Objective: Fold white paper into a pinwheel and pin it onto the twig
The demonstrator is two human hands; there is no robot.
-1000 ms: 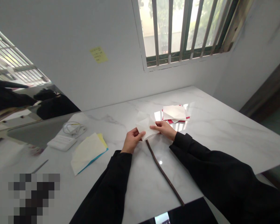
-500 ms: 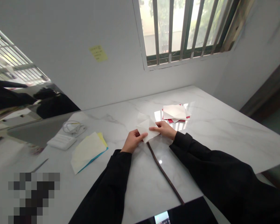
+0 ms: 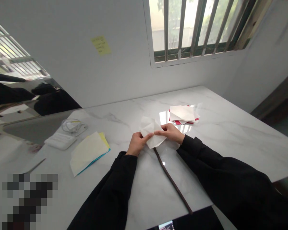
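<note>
Two hands, one white paper, one brown stick

Both hands clamped on the same white paper, creased, held over the middle of the table. Left hand pinches its left side, right hand its right side; two thumbs on top, tips close together near the middle, can't tell if touching. Other fingers mostly hidden.

One brown stick, slightly bent, lies between the two forearms. Upper end at the paper's lower edge, contact unclear; lower end at the edge of one dark device with a lit patch.

Two paper stacks: right stack, white over red, beyond right hand; left stack, off-white on top, yellow and blue edges showing, left of left hand. Sheet counts unclear.

Also one white box, one coiled cable just beside it. On wall: one yellow note, one barred window.
</note>
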